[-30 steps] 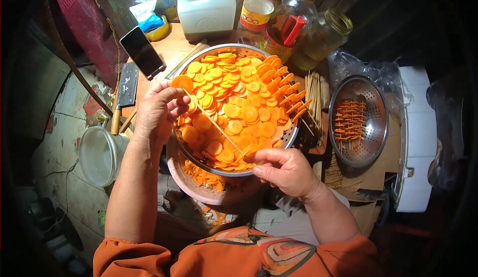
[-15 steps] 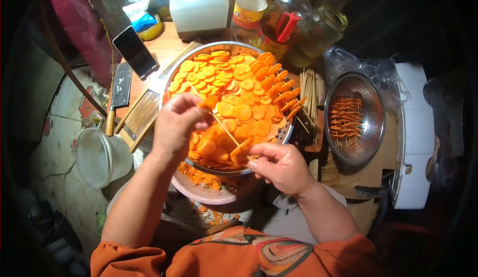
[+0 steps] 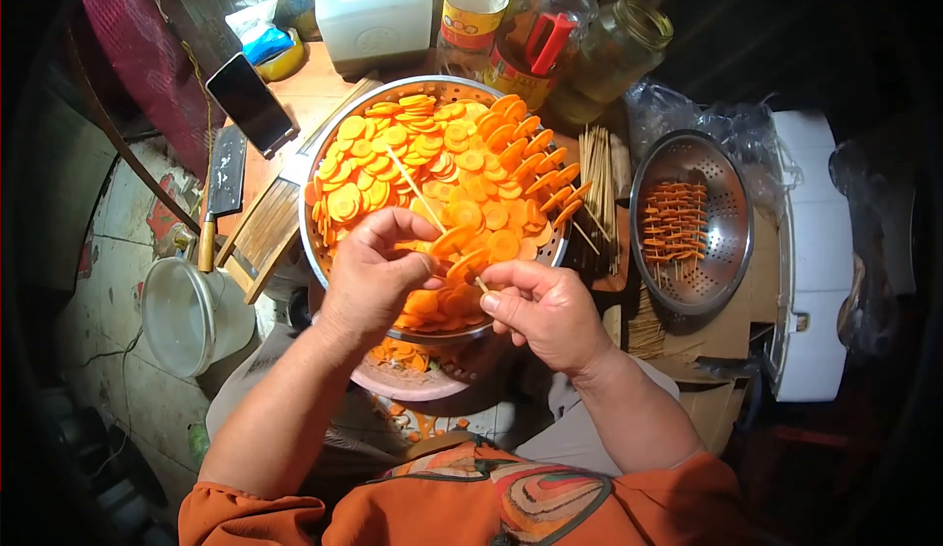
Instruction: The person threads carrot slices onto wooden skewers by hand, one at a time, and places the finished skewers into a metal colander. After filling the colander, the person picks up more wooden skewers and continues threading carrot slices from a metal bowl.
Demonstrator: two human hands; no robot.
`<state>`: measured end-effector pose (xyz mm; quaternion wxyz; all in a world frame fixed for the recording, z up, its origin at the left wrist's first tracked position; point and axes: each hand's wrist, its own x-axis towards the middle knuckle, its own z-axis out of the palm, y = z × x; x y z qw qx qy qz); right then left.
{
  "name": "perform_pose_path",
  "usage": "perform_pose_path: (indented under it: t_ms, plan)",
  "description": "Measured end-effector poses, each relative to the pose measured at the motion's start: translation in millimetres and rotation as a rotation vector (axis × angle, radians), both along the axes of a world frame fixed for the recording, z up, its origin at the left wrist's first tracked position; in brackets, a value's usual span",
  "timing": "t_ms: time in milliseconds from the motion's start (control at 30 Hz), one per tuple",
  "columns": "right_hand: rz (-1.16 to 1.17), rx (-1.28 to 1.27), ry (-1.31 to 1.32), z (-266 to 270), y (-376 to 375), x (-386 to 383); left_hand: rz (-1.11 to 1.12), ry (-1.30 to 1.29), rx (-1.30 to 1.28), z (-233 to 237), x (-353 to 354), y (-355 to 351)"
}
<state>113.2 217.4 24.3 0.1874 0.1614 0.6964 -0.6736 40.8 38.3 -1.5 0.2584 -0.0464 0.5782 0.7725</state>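
A thin wooden skewer [image 3: 416, 191] slants over a large metal colander [image 3: 310, 240] heaped with round carrot slices [image 3: 365, 158]. Between thumb and fingers, my left hand [image 3: 378, 269] pinches a carrot slice [image 3: 452, 241] that sits on the skewer. A second carrot slice [image 3: 468, 265] is threaded just below it, near the skewer's lower end. That end is gripped by my right hand [image 3: 546, 312], thumb against forefinger. Filled carrot skewers [image 3: 530, 161] lie along the colander's right rim.
More carrot skewers lie in a smaller colander [image 3: 728, 214] at right. Bare skewers [image 3: 596, 175] are bundled between the colanders. A phone [image 3: 248, 102], a cleaver [image 3: 227, 171] and a wooden slicer [image 3: 263, 237] are at left. Bottles and a jug [image 3: 373, 18] stand behind. A bucket [image 3: 179, 315] stands lower left.
My left hand has moved down along the skewer toward my right hand, bringing a carrot slice close to the lower one. My right hand keeps its pinch. The whole view has shifted slightly.
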Motion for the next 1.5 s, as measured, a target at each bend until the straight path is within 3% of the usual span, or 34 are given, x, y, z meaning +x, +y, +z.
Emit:
perform_pose_path:
  t_ms: [67,133,233,267,367,433,567,633,667,733,800,867,1433,1500]
  plan:
    - [-0.034,-0.018,0.007,-1.2,1.0,1.1,-0.010,0.116,-0.210,0.5,-14.6,-13.8]
    - [-0.056,-0.040,0.040,-0.9,3.6,1.9,-0.083,0.407,-0.657,-11.6,-38.1,-36.7]
    - [-0.029,-0.035,0.034,-1.0,3.6,3.2,-0.341,0.479,-1.235,-12.8,-39.9,-55.7]
    - [-0.010,-0.032,0.030,-1.3,2.8,3.2,-0.448,0.515,-1.329,-10.8,-36.3,-55.4]
    - [-0.001,-0.041,0.037,0.5,1.4,2.6,-0.484,0.611,-1.556,-41.8,-32.7,-55.8]
    - [-0.001,-0.052,0.033,0.4,0.2,3.2,-0.396,0.746,-1.551,-46.5,-31.3,-56.2]
    - [0.021,-0.075,0.019,-1.4,0.6,6.0,-0.413,0.765,-1.486,-25.9,-34.4,-56.2]
    - [0.052,-0.091,0.016,0.3,1.6,7.4,-0.448,0.207,-1.037,-7.0,-46.1,-55.1]
    - [0.081,-0.107,0.015,1.0,1.9,8.1,-0.394,0.116,-0.795,-11.3,-52.3,-60.3]
    - [0.118,-0.120,0.016,1.5,1.2,9.5,-0.083,0.014,-0.372,-8.3,-57.6,-59.0]
    - [0.159,-0.131,0.020,2.8,0.8,9.7,0.027,-0.045,-0.275,0.8,-57.8,-53.1]
    - [0.177,-0.129,0.004,5.9,0.5,9.5,0.277,-0.160,0.008,4.1,-58.0,-50.7]
    - [0.160,-0.144,0.015,2.7,1.6,11.6,0.345,-0.050,0.035,-1.4,-61.8,-55.5]
    - [0.159,-0.138,0.027,2.2,2.2,11.0,0.241,0.044,0.017,-1.1,-58.7,-55.7]
